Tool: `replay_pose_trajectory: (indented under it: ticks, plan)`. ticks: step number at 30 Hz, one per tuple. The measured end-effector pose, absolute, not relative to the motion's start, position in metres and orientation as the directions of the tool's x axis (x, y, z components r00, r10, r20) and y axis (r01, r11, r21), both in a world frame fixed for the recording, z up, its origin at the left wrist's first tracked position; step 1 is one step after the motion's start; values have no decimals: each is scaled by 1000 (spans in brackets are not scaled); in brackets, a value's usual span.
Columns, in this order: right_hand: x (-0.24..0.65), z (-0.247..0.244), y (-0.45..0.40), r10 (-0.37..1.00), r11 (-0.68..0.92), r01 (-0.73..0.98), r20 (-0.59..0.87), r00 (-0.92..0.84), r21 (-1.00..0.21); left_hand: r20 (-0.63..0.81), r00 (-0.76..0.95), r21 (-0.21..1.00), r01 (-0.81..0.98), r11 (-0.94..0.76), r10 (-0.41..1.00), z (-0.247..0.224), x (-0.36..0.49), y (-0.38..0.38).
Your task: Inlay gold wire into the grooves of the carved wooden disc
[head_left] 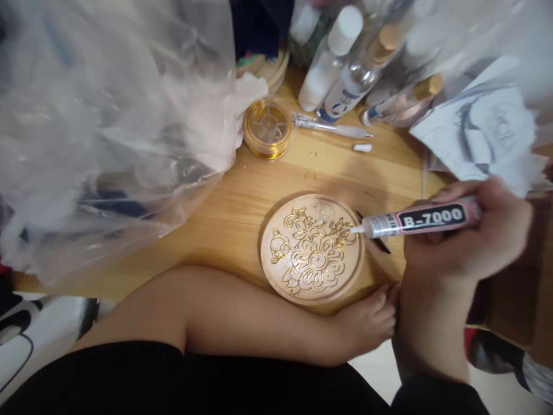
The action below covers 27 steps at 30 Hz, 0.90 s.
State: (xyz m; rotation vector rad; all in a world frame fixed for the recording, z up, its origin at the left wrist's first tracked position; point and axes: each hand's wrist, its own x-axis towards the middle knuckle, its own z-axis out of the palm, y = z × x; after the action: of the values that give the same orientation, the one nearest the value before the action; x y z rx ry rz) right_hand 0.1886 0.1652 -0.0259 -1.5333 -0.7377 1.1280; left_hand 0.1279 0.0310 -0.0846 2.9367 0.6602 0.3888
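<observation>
Right grip [488, 245] is clasping the B-7000 glue tube [432, 218], long axis pointing left at the round wooden plaque [317, 259] on the counter [228, 202]; left grip [369, 323] is lying nearer the plaque, closure unclear

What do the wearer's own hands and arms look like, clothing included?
The left hand and right hand are ungloved and bare past the wrist. Plain black clothing borders both arms low in the picture; whether it is sleeves, I cannot tell.
</observation>
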Motion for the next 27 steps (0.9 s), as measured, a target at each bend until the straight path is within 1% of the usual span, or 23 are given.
replay_pose_trajectory:
  ticks: [1,2,3,4,5,7,11,14,15,16,17,19,20,21,22,24,25,27]
  plan:
    - [186,-23,170,883,-217,-128,-250,396,-968,238,869,164,403,-900,433,-84,127,31]
    - [185,-21,175,871,-247,-211,-312,380,-946,243,867,167,404,-900,434,-84,127,31]
    - [185,-20,179,862,-338,-285,-417,287,-897,243,868,166,403,-900,434,-84,127,32]
    - [187,-19,182,848,-386,-345,-476,232,-856,246,869,158,401,-902,430,-84,127,32]
    - [189,-19,184,841,-426,-402,-518,153,-811,247,871,145,400,-905,425,-85,126,32]
    - [195,-21,184,841,-463,-492,-540,18,-737,262,869,107,407,-907,420,-87,126,31]
    - [203,-21,180,872,-445,-656,-462,-162,-610,341,836,41,443,-896,429,-88,127,25]
    - [210,-17,180,895,-409,-740,-392,-212,-534,336,833,-27,474,-880,439,-78,128,22]
    - [213,-15,181,904,-393,-763,-368,-219,-513,331,827,-32,490,-871,453,-72,127,23]
    - [216,-14,182,912,-378,-782,-345,-222,-496,312,830,-20,493,-870,463,-64,126,24]
    - [219,-14,183,917,-367,-798,-327,-226,-478,289,852,8,454,-891,437,-55,123,28]
    - [226,-13,185,926,-345,-828,-301,-225,-442,311,891,91,318,-944,331,-37,112,41]
    - [228,-13,186,930,-335,-841,-293,-222,-425,312,894,144,289,-946,321,-28,104,52]
    - [231,-14,187,933,-324,-853,-286,-218,-409,304,879,191,321,-927,367,-21,95,65]
    - [232,-14,188,936,-317,-862,-280,-215,-395,292,835,228,413,-882,467,-15,86,81]
    - [235,-14,188,942,-297,-880,-262,-208,-370,239,655,283,659,-697,717,-8,69,115]
    - [235,-14,189,945,-287,-890,-259,-201,-355,177,561,290,756,-587,809,-7,62,132]
    - [235,-14,189,945,-265,-908,-276,-177,-325,147,488,266,818,-510,860,-9,52,163]
